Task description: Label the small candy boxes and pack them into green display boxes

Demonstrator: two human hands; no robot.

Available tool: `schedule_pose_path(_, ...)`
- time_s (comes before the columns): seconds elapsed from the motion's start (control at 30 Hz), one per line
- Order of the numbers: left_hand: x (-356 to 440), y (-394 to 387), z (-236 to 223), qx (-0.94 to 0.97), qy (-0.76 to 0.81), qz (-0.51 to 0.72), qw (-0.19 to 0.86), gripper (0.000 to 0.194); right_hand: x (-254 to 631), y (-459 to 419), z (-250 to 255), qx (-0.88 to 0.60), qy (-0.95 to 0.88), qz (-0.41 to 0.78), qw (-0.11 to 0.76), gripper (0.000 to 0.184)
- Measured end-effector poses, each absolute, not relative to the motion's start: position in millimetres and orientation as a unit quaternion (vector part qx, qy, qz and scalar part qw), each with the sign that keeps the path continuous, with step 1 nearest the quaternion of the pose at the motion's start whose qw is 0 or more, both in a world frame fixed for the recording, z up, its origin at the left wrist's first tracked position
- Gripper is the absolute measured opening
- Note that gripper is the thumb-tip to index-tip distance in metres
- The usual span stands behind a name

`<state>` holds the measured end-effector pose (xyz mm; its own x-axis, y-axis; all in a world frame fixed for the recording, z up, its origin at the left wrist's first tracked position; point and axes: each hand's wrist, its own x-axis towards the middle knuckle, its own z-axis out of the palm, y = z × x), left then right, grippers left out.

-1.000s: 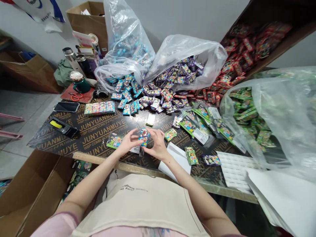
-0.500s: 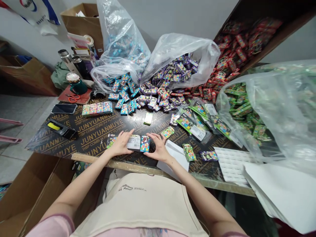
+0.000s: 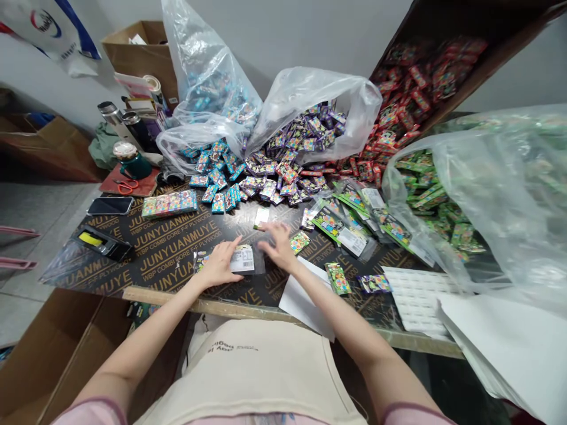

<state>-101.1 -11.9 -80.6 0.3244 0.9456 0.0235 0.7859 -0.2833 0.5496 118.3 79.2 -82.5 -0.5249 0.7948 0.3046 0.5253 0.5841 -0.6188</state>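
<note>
My left hand (image 3: pixel 219 264) spans a flat, clear plastic packet (image 3: pixel 246 260) with a white barcode label, fingers at its far edge and thumb at its near edge. The packet lies on the table, its left part mostly under that hand. To the right, my right hand (image 3: pixel 280 248) is above the table with its fingers apart, slightly blurred, and holds nothing I can see. Just beyond its fingertips lies a small pale box (image 3: pixel 261 218). Close to its right side is a small green and yellow patterned box (image 3: pixel 300 242).
Piles of small blue boxes (image 3: pixel 218 177), purple boxes (image 3: pixel 268 188) and red boxes (image 3: pixel 392 139) spread along the back. A plastic bag of green boxes (image 3: pixel 427 189) stands right. Filled packets (image 3: pixel 339 227), a label sheet (image 3: pixel 414 298), a tape dispenser (image 3: pixel 104 242) and a phone (image 3: pixel 110 205) lie around.
My right hand has moved off the packet's right end, its fingers now further up toward the pale box. The blue box it held there no longer shows. My left hand stays on the packet.
</note>
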Motion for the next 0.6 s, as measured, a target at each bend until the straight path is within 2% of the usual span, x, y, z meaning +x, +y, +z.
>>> schedule_pose_path(0.07, -96.1, -11.8, -84.2, 0.791, 0.549, 0.151, 0.222, 0.115, 111.2, 133.6, -78.5, -0.470, -0.818, 0.167, 0.287, 0.069)
schedule_pose_path(0.17, -90.6, -14.0, -91.5, 0.805, 0.540, 0.125, 0.211, 0.113, 104.3, 213.0, -72.1, -0.509, -0.827, 0.133, 0.197, 0.087)
schedule_pose_path(0.27, -89.8, -16.2, -94.9, 0.799, 0.546, 0.127, 0.216, 0.111, 103.7, 251.8, -66.4, -0.493, -0.848, 0.122, 0.151, 0.084)
schedule_pose_path(0.33, -89.2, -15.1, -91.4, 0.769, 0.567, 0.161, 0.247, 0.110, 104.6, 245.8, -65.7, -0.480, -0.852, 0.130, 0.163, 0.084)
schedule_pose_path(0.4, -85.4, -9.7, -83.4, 0.689, 0.600, 0.250, 0.320, 0.101, 104.7, 216.6, -67.7, -0.444, -0.843, 0.213, 0.215, 0.092)
schedule_pose_path(0.5, -72.5, 6.4, -68.8, 0.443, 0.580, 0.414, 0.544, 0.070, 104.1, 148.3, -72.5, -0.327, -0.780, 0.436, 0.307, 0.106)
schedule_pose_path(0.6, -56.1, 22.3, -60.4, 0.224, 0.481, 0.447, 0.720, 0.056, 109.3, 86.4, -73.7, -0.288, -0.728, 0.531, 0.324, 0.112)
